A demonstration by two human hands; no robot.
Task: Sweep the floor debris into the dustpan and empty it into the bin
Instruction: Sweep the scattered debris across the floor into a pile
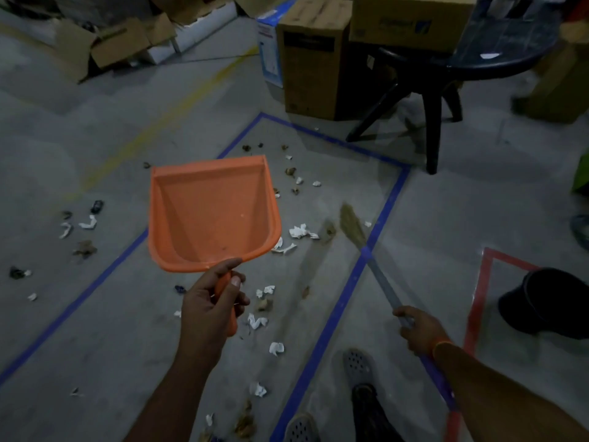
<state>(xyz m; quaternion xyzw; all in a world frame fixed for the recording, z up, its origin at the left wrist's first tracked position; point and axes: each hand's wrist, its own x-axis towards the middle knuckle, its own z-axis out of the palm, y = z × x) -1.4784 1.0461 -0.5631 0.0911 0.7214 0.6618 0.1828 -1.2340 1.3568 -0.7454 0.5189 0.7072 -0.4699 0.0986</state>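
My left hand (212,301) grips the handle of an orange dustpan (212,215), held above the floor with its open mouth pointing away from me. My right hand (420,330) grips the handle of a broom (381,275) whose straw head (352,226) reaches toward the floor near the blue tape line. Debris (299,231) of crumpled white paper and brown dry leaves lies scattered over the grey floor, both inside and left of the blue-taped area. A black bin (548,301) lies on its side at the right, inside a red-taped square.
Blue tape (338,311) marks a rectangle on the concrete floor. A dark plastic chair (433,100) and cardboard boxes (312,55) stand at the back. More open boxes (105,43) lie at the back left. My feet in grey clogs (358,365) are at the bottom.
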